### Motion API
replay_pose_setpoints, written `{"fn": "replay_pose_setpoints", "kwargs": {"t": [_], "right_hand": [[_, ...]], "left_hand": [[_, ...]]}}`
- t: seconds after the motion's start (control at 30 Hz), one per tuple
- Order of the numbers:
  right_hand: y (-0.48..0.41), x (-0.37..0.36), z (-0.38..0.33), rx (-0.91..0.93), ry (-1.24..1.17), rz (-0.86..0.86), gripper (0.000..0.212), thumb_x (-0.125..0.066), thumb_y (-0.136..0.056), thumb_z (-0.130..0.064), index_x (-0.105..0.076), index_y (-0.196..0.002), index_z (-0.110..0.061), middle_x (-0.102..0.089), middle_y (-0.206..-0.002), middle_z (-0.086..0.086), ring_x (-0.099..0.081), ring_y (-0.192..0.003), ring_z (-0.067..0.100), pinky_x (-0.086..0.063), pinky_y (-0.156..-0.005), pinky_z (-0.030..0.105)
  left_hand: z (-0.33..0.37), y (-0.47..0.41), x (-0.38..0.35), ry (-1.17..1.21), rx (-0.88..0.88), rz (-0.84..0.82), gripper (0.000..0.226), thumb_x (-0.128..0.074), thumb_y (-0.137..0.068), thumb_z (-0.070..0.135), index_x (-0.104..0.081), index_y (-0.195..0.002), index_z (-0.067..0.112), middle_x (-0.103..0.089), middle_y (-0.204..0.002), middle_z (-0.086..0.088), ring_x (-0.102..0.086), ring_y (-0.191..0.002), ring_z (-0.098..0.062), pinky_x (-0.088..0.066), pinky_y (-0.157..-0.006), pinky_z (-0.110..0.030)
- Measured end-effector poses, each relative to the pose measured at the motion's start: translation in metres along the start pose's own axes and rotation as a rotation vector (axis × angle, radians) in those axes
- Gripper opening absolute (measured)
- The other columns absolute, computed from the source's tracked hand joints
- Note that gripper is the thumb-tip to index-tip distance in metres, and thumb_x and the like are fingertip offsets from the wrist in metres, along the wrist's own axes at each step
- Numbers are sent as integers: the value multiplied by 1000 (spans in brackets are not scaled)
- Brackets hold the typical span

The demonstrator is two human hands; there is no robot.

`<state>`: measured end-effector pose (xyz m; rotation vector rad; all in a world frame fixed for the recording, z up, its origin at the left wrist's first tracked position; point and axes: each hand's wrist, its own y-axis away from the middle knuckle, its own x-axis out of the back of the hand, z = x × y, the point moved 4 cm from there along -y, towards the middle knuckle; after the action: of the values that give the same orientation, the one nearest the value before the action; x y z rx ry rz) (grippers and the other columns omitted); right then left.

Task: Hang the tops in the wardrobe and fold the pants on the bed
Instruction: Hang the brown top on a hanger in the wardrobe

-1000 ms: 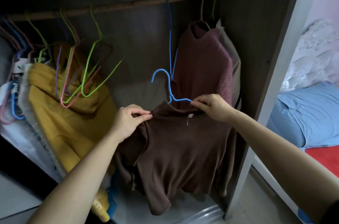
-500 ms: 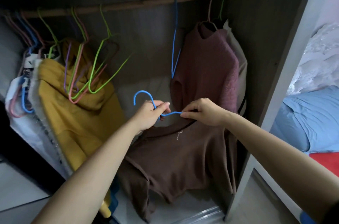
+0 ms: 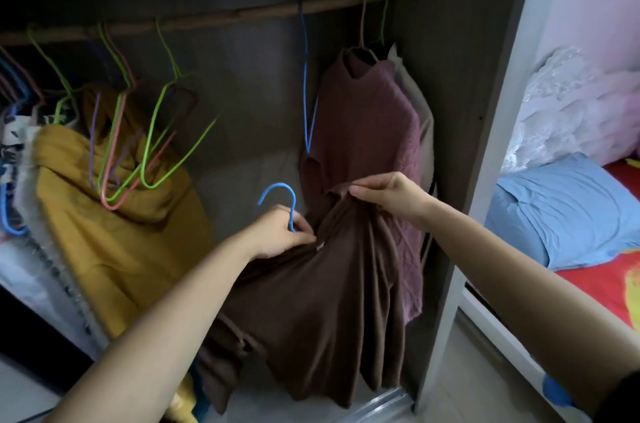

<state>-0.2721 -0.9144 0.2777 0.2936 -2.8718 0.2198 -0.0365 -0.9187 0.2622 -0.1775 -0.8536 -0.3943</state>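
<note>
A dark brown top (image 3: 322, 301) hangs in folds inside the open wardrobe, low in the middle. My left hand (image 3: 277, 235) grips the stem of a blue wire hanger (image 3: 282, 195), whose hook points up; the rest of the hanger is hidden in the cloth. My right hand (image 3: 388, 195) pinches the brown top's collar and lifts it. The wooden rail (image 3: 214, 20) runs across the top of the wardrobe, well above both hands.
A maroon top (image 3: 367, 124) hangs at the rail's right end, with an empty blue hanger (image 3: 306, 83) beside it. Several empty green and pink hangers (image 3: 152, 131) and a mustard garment (image 3: 114, 235) fill the left. The wardrobe side panel (image 3: 460, 110) stands right; beyond it a bed with a blue pillow (image 3: 568, 211).
My left hand slid down the blue hanger's stem to the collar. My right hand rose and pulled the collar up and to the right, so the top bunched into folds.
</note>
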Motion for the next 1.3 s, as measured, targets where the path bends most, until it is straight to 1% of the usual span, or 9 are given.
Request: {"fn": "replay_pose_setpoints", "kwargs": {"t": [0.13,0.27,0.37,0.5,0.6,0.8,0.97,1.17,1.3], "right_hand": [[-1,-31,-18,95,141,-130,21,-72,-91,-22,-74,-109,-12,-74,-84,-16,-64,-77,-8,-46,-69,6],[3,-24,1,-59,188,-116,30,-62,-97,-31,-70,-116,-9,-71,-95,3,-62,-83,8,-49,-69,11],[7,-21,10,-85,381,-173,31,-62,-96,-37,-67,-123,-22,-73,-97,1,-66,-86,7,-51,-76,12],[7,-19,-15,220,974,11,37,-64,-89,-54,-67,-119,-33,-61,-97,-11,-59,-92,3,-47,-79,15],[6,-27,-29,395,958,-9,31,-63,-93,-47,-71,-117,-30,-64,-108,-10,-58,-101,3,-46,-91,21],[11,8,-11,136,1209,23,16,-56,-97,-38,-72,-100,-35,-65,-96,-18,-66,-97,13,-52,-77,31],[19,-27,-39,237,906,28,46,-47,-98,-57,-58,-133,-29,-63,-117,-18,-60,-106,-2,-44,-93,15],[43,-49,-73,377,821,16,25,-51,-102,-37,-68,-112,-22,-67,-98,-13,-63,-91,3,-49,-83,23],[68,-28,-81,335,791,112,17,-52,-100,-42,-67,-102,-33,-67,-87,-21,-65,-84,0,-47,-73,16]], "left_hand": [[2,1,5,-82,-23,74,18,-67,-83,2,-67,-68,11,-64,-63,1,-55,-60,-5,-44,-62,-23],[5,6,33,132,-61,264,7,-68,-86,0,-70,-81,6,-58,-51,13,-49,-46,2,-39,-49,-12],[-1,12,46,336,-21,261,14,-68,-87,-3,-61,-85,9,-55,-54,7,-47,-45,-8,-39,-45,-15],[7,14,63,345,-46,238,23,-73,-83,-1,-54,-85,12,-59,-54,5,-54,-47,-4,-45,-49,-16],[15,16,72,372,-85,240,25,-77,-80,2,-55,-79,13,-61,-56,2,-57,-50,-6,-47,-51,-17],[13,31,108,332,-174,367,26,-80,-78,2,-56,-73,13,-62,-56,-2,-60,-51,-10,-45,-50,-16],[23,34,108,328,-216,303,23,-81,-77,5,-59,-75,11,-64,-63,-7,-63,-57,-13,-49,-56,-23],[47,19,106,391,-343,256,21,-82,-77,7,-65,-88,14,-68,-69,-4,-71,-65,-20,-54,-62,-22],[57,2,108,308,-402,370,22,-64,-91,42,-70,-95,20,-73,-86,7,-66,-84,1,-46,-80,-12]]}}
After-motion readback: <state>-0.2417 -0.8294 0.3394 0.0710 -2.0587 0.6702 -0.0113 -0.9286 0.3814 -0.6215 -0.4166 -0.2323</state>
